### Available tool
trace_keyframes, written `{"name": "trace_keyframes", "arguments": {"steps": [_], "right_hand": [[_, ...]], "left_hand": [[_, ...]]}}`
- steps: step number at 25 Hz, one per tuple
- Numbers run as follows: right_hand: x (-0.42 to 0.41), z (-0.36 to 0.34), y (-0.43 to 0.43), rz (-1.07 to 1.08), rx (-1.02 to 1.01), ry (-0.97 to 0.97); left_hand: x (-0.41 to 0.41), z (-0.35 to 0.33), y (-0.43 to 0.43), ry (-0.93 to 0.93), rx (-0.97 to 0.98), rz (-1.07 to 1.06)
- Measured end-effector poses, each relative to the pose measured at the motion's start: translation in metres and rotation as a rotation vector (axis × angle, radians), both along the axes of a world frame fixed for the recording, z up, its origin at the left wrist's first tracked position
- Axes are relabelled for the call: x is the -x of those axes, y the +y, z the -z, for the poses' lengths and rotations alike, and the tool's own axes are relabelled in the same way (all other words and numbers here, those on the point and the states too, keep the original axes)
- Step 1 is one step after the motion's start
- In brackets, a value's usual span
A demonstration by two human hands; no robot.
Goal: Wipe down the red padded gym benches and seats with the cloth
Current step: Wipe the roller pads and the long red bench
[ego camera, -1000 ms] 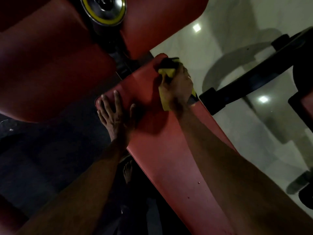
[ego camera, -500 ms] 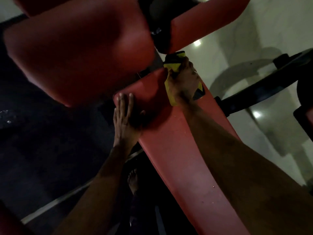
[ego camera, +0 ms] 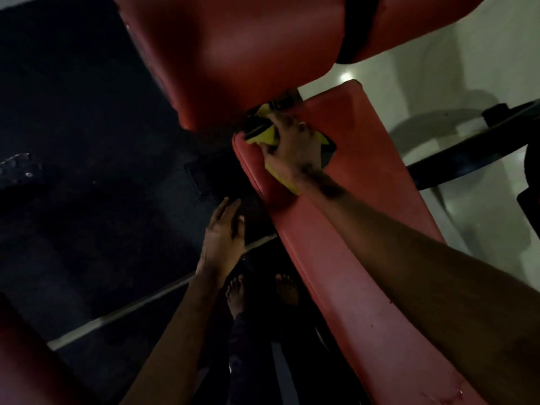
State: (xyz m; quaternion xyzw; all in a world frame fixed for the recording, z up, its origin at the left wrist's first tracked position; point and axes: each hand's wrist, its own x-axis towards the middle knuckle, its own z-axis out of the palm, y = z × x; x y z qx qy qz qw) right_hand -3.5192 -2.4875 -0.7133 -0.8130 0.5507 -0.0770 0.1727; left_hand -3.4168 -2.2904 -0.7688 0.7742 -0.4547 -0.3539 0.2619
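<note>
Dim gym, dark rubber matting on one side and pale glossy floor [ego camera: 482,68] on the other, and right between them the long red bench pad [ego camera: 365,229] running away from us. Up top hangs another red pad [ego camera: 233,54], big and rounded, crowding the far end of the bench.

Now look at the right hand [ego camera: 292,147]: it's pressed down on the yellow cloth [ego camera: 267,135], fingers curled over it, and it has slid across to the bench's far left corner, right under that overhanging pad. A second ago it was working the far right corner, so that end strip looks to be getting its full pass, edge to edge.

And there's the other change: the left hand [ego camera: 223,232] has come off the pad! It was planted flat on the bench's left edge a moment back; now it's hovering beside the bench over the dark floor, fingers loose and spread, gripping nothing.

What does that tell us? My read: the top end is nearly finished, and the brace hand lifting clear opens the way for the cloth to come down the length of the pad toward us. That long near stretch, speckled with small marks, appears to be still waiting. Bare feet [ego camera: 236,290] below, standing close in.
</note>
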Motion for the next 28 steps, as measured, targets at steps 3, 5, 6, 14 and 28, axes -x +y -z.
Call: {"name": "trace_keyframes", "arguments": {"steps": [3, 5, 6, 14, 28], "right_hand": [[0.001, 0.005, 0.035, -0.157, -0.045, 0.000], [0.013, 0.009, 0.053, -0.325, -0.058, 0.024], [0.015, 0.008, 0.052, -0.374, -0.050, 0.013], [0.020, 0.018, 0.074, -0.444, 0.037, 0.072], [0.136, 0.007, -0.063, 0.214, -0.027, 0.096]], "left_hand": [[-0.012, -0.008, 0.012, -0.038, -0.056, -0.112], [-0.022, -0.017, 0.010, -0.015, -0.082, -0.159], [-0.027, -0.020, 0.008, -0.002, -0.093, -0.159], [-0.040, -0.018, -0.033, 0.152, -0.157, -0.475], [0.043, -0.021, -0.141, 0.054, -0.214, -0.230]]}}
